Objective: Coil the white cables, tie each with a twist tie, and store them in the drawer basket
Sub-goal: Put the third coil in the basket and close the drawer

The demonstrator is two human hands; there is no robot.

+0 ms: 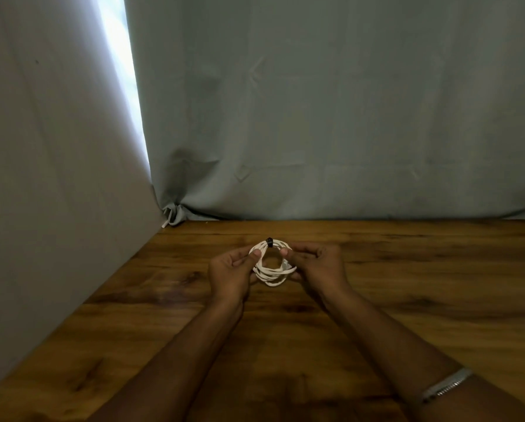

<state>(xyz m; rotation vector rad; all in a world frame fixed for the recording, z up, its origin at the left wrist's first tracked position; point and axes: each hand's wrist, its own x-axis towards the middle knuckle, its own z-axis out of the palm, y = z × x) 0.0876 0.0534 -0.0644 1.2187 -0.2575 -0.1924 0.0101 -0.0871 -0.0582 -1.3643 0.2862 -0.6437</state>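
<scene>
A white cable [272,274] wound into a small round coil hangs between both hands, just above the wooden table [407,269]. A dark twist tie [269,242] wraps the strands at the coil's far side. My left hand [232,275] pinches the coil's left edge between thumb and fingers. My right hand [319,266] grips the right edge the same way. No drawer or basket is in view.
A grey-green curtain [331,117] hangs along the table's far edge. A pale wall [42,178] runs down the left side, with bright light in the gap. A silver bracelet [445,385] sits on my right forearm.
</scene>
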